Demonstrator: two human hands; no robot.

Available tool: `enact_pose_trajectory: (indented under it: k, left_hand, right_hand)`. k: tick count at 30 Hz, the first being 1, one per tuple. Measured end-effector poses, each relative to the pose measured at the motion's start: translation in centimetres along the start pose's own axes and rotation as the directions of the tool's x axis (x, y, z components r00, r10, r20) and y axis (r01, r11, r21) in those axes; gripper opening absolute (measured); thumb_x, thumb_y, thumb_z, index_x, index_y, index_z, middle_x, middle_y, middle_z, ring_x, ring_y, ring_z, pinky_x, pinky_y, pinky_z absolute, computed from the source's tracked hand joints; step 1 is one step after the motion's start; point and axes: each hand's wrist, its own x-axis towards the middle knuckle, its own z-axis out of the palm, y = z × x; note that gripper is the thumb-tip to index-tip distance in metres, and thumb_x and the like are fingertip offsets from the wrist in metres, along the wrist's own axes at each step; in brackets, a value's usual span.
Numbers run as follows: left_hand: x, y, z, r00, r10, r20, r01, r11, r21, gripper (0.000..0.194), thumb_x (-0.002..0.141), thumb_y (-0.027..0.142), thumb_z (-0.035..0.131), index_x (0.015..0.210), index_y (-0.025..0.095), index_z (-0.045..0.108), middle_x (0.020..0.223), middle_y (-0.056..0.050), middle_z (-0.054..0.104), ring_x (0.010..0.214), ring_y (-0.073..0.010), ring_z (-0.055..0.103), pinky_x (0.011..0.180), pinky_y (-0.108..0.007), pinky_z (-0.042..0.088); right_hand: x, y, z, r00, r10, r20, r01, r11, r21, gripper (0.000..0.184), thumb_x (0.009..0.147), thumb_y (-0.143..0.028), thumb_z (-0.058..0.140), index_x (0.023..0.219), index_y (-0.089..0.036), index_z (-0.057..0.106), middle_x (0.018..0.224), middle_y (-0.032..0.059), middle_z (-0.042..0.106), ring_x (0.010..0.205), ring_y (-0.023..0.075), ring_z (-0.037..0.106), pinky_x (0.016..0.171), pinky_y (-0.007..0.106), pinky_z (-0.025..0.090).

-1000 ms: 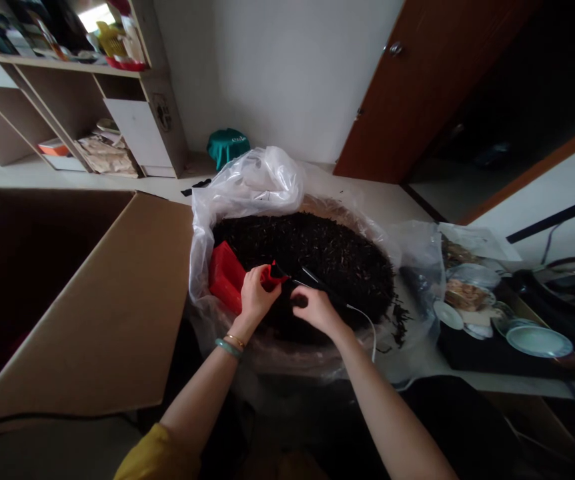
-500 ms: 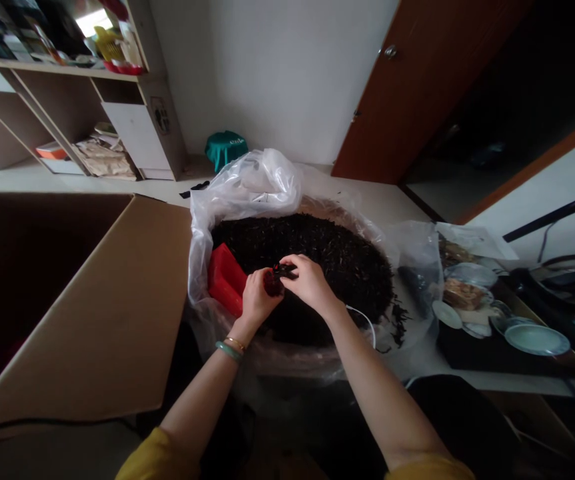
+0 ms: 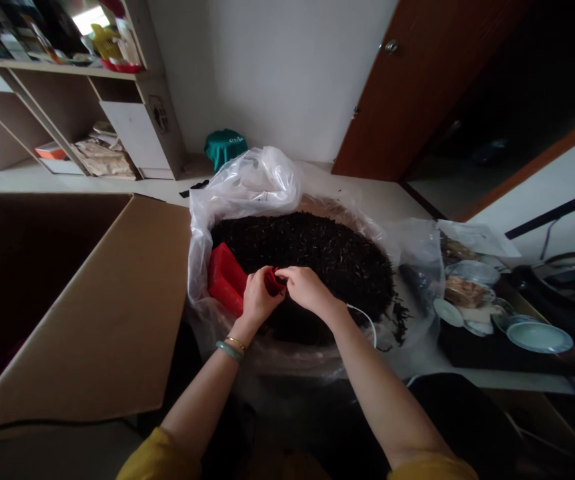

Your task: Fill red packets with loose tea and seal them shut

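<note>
Small red pouch (image 3: 273, 281) is being gripped by left hand (image 3: 256, 298) and right hand (image 3: 305, 288) above loose dark leaves (image 3: 317, 257); filling apparently done, closing remaining.

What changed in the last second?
The right hand moved left from the dark loose leaves to meet the left hand at the small red pouch. The left hand kept its grip on the pouch; the red box and cardboard box stayed put.
</note>
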Motion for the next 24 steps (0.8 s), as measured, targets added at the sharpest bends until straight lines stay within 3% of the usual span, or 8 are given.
enact_pose_trajectory:
  k: [3,7,10,13,18,21,24]
  left_hand:
    - [0.0,0.0,-0.1,1.000,-0.010,-0.013,0.010,1.000,-0.028,0.054,0.062,0.019,0.071,0.113,0.017,0.053,0.106,-0.009,0.064,0.095,-0.0248,0.056,0.083,-0.037,0.049]
    - [-0.2,-0.2,-0.2,1.000,0.010,0.022,-0.008,0.998,-0.068,0.050,0.065,0.010,0.063,0.114,0.017,0.053,0.104,-0.008,0.064,0.094,-0.0227,0.056,0.085,-0.037,0.049]
    - [-0.1,-0.4,-0.1,0.999,0.004,0.044,0.000,0.997,-0.078,0.052,0.064,0.009,0.064,0.115,0.017,0.052,0.106,-0.009,0.064,0.098,-0.0234,0.056,0.087,-0.038,0.049]
    - [-0.1,-0.5,0.3,0.998,0.022,0.061,-0.018,0.998,-0.063,0.062,0.061,0.016,0.072,0.119,0.016,0.050,0.115,-0.011,0.061,0.108,-0.0274,0.053,0.092,-0.041,0.047]
    - [-0.1,-1.0,1.1,0.991,0.049,0.124,-0.045,0.998,-0.034,0.064,0.064,0.021,0.073,0.123,0.015,0.047,0.119,-0.013,0.059,0.111,-0.0298,0.054,0.096,-0.046,0.045]
    - [-0.3,-1.1,1.2,0.983,0.051,0.174,-0.040,0.997,-0.070,0.061,0.065,0.020,0.073,0.121,0.016,0.048,0.117,-0.012,0.061,0.105,-0.0278,0.058,0.093,-0.044,0.047]
    - [-0.3,-0.9,0.9,0.978,0.072,0.195,-0.054,0.994,-0.096,0.058,0.065,0.020,0.073,0.118,0.017,0.050,0.112,-0.010,0.063,0.102,-0.0259,0.060,0.090,-0.042,0.048]
  right_hand:
    - [-0.7,0.0,0.4,0.995,0.011,-0.097,-0.007,0.999,0.038,0.040,0.081,-0.002,0.046,0.114,-0.016,0.063,0.107,0.0072,0.070,0.094,0.0167,0.061,0.085,0.026,0.046]
    - [-1.0,-0.9,2.0,1.000,0.009,-0.016,-0.011,0.986,-0.168,0.019,0.084,-0.027,0.060,0.096,-0.016,0.068,0.095,0.0121,0.071,0.100,0.0270,0.052,0.084,0.037,0.044]
    - [-0.4,-1.0,2.9,0.996,0.081,-0.029,-0.086,0.969,-0.233,0.024,0.090,-0.032,0.052,0.092,-0.016,0.069,0.099,0.0132,0.071,0.106,0.0292,0.049,0.085,0.040,0.040]
    - [0.1,0.0,2.9,0.990,0.126,-0.061,-0.138,0.958,-0.252,0.032,0.095,-0.026,0.040,0.091,-0.017,0.070,0.095,0.0132,0.072,0.099,0.0261,0.056,0.080,0.036,0.040]
    - [-0.1,1.7,2.0,0.963,0.222,-0.154,-0.247,0.955,-0.167,0.033,0.097,-0.023,0.033,0.097,-0.018,0.066,0.086,0.0098,0.073,0.074,0.0200,0.065,0.069,0.028,0.038]
    - [-0.4,2.0,1.9,0.954,0.244,-0.177,-0.263,0.960,-0.094,0.032,0.097,-0.023,0.032,0.096,-0.018,0.064,0.083,0.0092,0.073,0.072,0.0200,0.065,0.065,0.027,0.037]
    - [-0.7,2.1,1.9,0.964,0.234,-0.127,-0.234,0.972,0.018,0.028,0.095,-0.022,0.034,0.092,-0.018,0.062,0.083,0.0080,0.071,0.074,0.0189,0.065,0.064,0.025,0.037]
